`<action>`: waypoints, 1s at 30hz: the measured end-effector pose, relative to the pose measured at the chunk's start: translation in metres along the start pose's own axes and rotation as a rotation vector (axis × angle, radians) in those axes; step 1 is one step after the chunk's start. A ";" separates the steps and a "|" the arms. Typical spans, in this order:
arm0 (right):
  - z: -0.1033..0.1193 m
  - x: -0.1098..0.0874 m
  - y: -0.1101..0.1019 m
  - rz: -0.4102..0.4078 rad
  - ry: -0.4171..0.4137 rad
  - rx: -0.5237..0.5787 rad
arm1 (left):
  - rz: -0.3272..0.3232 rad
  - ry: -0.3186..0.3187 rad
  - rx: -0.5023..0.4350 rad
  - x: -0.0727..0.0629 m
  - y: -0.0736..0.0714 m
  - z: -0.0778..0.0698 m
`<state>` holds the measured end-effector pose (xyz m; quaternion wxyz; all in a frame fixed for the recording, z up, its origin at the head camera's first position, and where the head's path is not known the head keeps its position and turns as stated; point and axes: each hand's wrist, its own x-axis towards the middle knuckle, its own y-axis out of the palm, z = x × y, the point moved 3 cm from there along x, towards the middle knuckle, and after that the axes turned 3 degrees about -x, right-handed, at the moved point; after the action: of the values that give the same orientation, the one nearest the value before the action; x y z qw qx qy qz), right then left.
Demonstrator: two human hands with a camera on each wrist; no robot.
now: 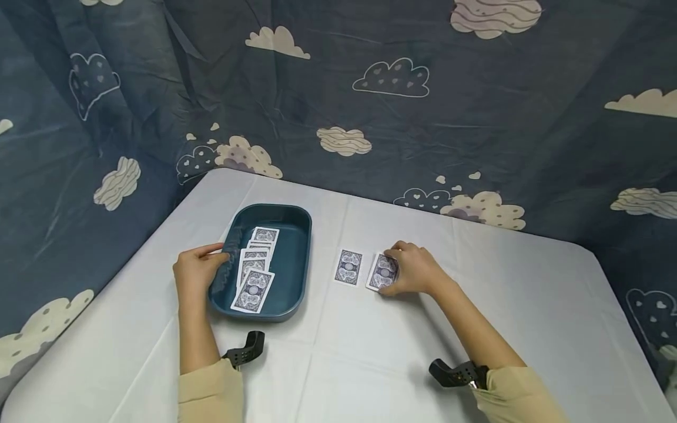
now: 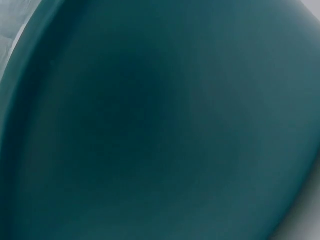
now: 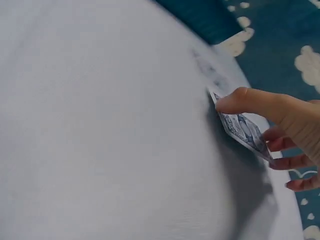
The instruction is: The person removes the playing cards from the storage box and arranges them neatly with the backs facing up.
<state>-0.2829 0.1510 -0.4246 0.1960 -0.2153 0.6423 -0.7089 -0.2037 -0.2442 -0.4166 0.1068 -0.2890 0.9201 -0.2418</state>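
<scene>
My right hand [image 1: 418, 270] holds a patterned playing card [image 1: 382, 272] by its edges, back side up, over the white table. In the right wrist view the card [image 3: 242, 131] is tilted, with the thumb on one edge and fingertips at the opposite one. Just left of it another playing card [image 1: 348, 267] lies face down. My left hand [image 1: 197, 271] pinches the left rim of a dark teal tray [image 1: 291, 264]. Inside the tray several face-down cards [image 1: 254, 291] overlap in a slanting row. Only blurred teal tray wall [image 2: 165, 125] fills most of the left wrist view.
A white cloth [image 1: 349, 364] covers the table. Behind and to the left hangs a dark blue curtain [image 1: 317, 88] with cloud prints. Black wrist cameras [image 1: 457, 373] sit on both forearms, above the cloth.
</scene>
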 end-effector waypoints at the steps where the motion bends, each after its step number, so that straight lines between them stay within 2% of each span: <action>1: 0.000 -0.001 0.004 0.002 -0.014 -0.016 | 0.001 -0.006 -0.001 0.000 0.000 0.000; 8: -0.005 -0.001 0.012 -0.003 -0.073 -0.059 | 0.006 -0.008 -0.022 -0.002 0.003 0.001; 16: -0.002 0.001 0.011 0.052 -0.054 -0.053 | 0.004 -0.002 -0.020 0.000 0.000 -0.001; 19: 0.005 0.006 0.006 0.040 -0.041 -0.071 | 0.000 -0.007 -0.018 0.000 -0.001 -0.001; 21: 0.014 0.012 0.000 -0.001 -0.035 -0.070 | 0.002 -0.009 -0.018 0.000 -0.002 0.000; 25: 0.042 0.024 -0.010 -0.138 -0.068 0.002 | 0.008 -0.006 -0.017 0.001 -0.003 0.000; 30: 0.094 0.039 -0.017 -0.329 -0.216 0.161 | 0.021 0.013 -0.007 0.001 -0.003 -0.001</action>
<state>-0.2635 0.0533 -0.3979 0.1620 -0.3756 0.5151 -0.7532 -0.2032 -0.2467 -0.4143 0.1024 -0.2782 0.9245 -0.2394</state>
